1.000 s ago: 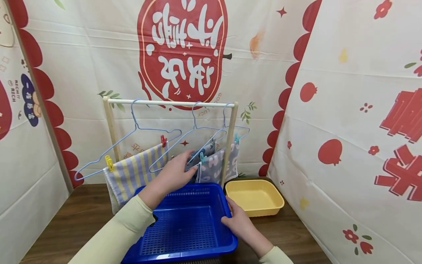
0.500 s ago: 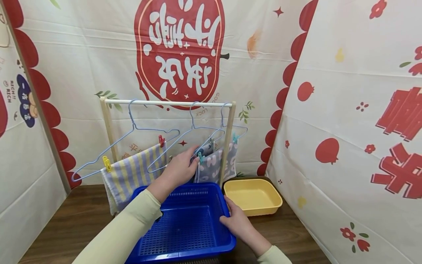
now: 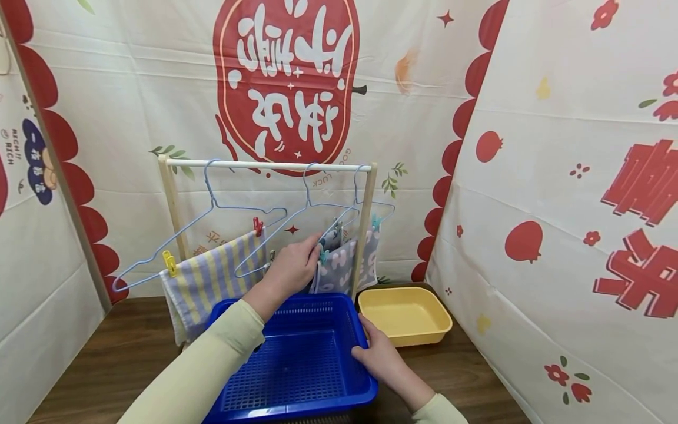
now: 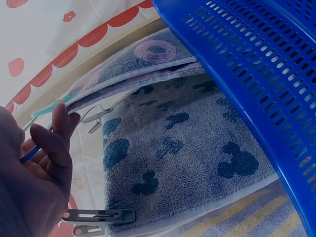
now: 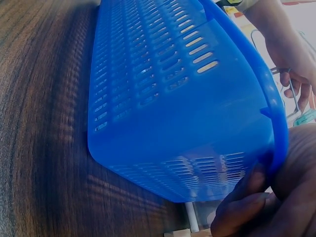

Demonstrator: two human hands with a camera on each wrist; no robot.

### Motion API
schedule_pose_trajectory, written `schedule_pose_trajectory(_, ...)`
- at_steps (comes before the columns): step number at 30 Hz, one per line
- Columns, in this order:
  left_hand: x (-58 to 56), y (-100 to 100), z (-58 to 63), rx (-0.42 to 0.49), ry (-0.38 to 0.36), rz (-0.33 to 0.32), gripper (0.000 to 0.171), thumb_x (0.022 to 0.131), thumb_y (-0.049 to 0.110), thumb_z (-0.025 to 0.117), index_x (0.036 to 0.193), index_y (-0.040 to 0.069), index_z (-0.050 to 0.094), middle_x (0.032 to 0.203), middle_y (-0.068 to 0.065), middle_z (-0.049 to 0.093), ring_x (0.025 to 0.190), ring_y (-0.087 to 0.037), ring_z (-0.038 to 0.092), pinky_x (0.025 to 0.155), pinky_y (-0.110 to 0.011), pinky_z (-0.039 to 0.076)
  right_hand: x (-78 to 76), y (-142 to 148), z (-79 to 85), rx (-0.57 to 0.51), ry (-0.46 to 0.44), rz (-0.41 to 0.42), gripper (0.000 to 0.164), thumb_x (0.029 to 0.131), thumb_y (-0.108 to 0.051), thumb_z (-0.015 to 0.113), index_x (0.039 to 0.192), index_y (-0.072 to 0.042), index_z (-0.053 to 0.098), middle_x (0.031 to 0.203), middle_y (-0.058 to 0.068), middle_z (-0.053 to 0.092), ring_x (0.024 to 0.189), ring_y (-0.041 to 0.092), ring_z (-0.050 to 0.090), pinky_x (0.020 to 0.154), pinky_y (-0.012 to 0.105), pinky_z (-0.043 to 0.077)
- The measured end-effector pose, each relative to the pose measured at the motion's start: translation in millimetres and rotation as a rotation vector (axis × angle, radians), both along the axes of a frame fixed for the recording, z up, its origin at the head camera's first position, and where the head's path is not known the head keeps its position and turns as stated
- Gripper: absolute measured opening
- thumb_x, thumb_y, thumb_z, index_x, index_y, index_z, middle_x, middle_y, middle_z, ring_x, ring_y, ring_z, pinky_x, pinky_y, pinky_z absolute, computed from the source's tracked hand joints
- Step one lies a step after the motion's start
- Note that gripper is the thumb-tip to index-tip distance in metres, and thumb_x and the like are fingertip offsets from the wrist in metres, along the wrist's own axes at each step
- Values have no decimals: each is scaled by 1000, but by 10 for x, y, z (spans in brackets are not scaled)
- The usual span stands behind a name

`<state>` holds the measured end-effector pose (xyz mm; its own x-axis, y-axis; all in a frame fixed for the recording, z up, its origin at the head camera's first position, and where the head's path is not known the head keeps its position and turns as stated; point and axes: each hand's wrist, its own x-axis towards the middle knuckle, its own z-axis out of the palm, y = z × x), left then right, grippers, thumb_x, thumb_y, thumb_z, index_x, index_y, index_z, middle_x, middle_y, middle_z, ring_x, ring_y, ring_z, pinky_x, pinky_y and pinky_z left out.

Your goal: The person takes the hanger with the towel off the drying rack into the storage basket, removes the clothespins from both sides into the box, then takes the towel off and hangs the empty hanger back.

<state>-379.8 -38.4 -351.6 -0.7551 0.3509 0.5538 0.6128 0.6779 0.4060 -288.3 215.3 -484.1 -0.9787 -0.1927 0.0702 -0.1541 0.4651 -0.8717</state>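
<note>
My left hand (image 3: 290, 266) pinches a teal clothespin (image 4: 48, 109) at the upper corner of a grey towel with pink shapes (image 3: 339, 268). This towel hangs from a blue wire hanger (image 3: 308, 194), whose wire passes by my curled fingers in the left wrist view. Just beside it, a grey towel with dark blue mouse-head shapes (image 4: 173, 143) hangs from grey clothespins (image 4: 101, 216). My right hand (image 3: 384, 359) grips the right rim of a blue plastic basket (image 3: 291, 408), thumb over the inner side. No items show inside the basket's visible part.
A wooden rack with a white rail (image 3: 265, 165) bears several hangers. On its left, a striped towel (image 3: 212, 271) hangs by a yellow clothespin (image 3: 169, 263) and a red clothespin (image 3: 258, 226). A yellow tub (image 3: 408, 340) stands right of the basket on the wooden table (image 3: 106, 359).
My left hand has moved slightly right, from beside the teal clothespin onto it, and its fingers have closed there. My right hand stays on the basket rim.
</note>
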Motion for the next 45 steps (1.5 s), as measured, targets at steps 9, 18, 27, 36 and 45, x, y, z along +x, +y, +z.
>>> schedule_pose_trajectory(9,2,-15,-4,0,118,30,40,119,20,47,153,3,60,108,-22,79,87,-38,77,81,-56,61,5,-22,20,30,21,-14,89,90,-1,70,169,9,29,154,37,55,121,38,70,88,52,65)
schedule_pose_trajectory(18,52,-41,49,42,164,59,38,118,17,48,149,1,63,92,-18,76,80,-39,76,73,-57,61,5,-24,15,41,29,-22,89,89,-1,71,169,8,31,153,37,56,116,35,71,85,51,65)
schedule_pose_trajectory(27,165,-136,152,94,181,61,35,118,17,47,145,2,65,87,-11,73,75,-31,71,71,-53,60,6,-20,10,41,43,-27,88,90,-1,72,168,8,33,155,36,55,118,36,70,89,54,64)
schedule_pose_trajectory(36,280,-257,233,147,204,35,34,117,15,49,144,1,66,81,-7,71,65,-26,63,65,-51,56,8,-7,4,32,39,-24,89,90,-1,72,168,9,32,154,36,56,118,35,70,89,53,65)
schedule_pose_trajectory(45,398,-396,296,177,247,28,33,117,13,51,143,2,67,89,-8,80,59,-19,65,58,-45,56,8,-10,-4,56,37,-30,88,90,-2,72,168,8,33,155,35,55,120,36,69,92,55,63)
